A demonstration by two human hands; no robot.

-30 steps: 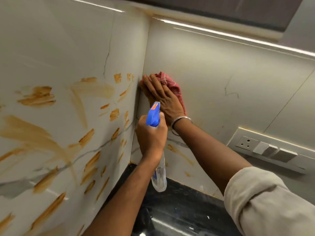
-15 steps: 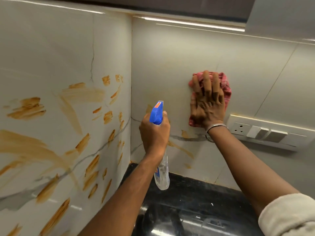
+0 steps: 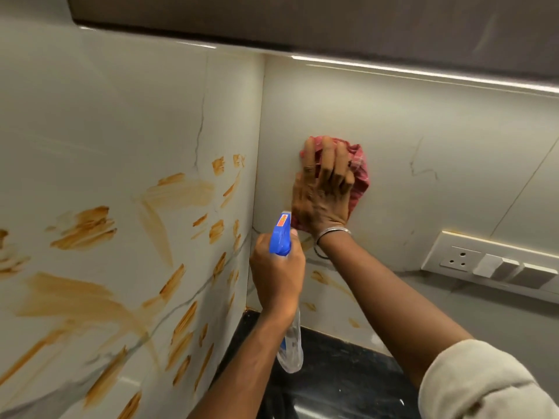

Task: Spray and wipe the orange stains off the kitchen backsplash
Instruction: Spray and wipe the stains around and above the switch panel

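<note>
Fingers (image 3: 328, 164) of the right hand (image 3: 320, 207) are spread flat on the red cloth (image 3: 360, 173), so that it is pressed broadly against the far backsplash (image 3: 423, 131). The spray bottle (image 3: 281, 234) is gripped at its neck by the left hand (image 3: 276, 276) and held raised near the corner, ready for the orange stains (image 3: 84, 228) covering the left wall.

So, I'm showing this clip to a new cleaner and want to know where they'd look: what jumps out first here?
The orange stains smeared all over the left backsplash wall catch the eye first. Next comes the right hand pressing a red cloth against the back wall near the corner, with the left hand gripping a blue-topped spray bottle just below it.
</note>
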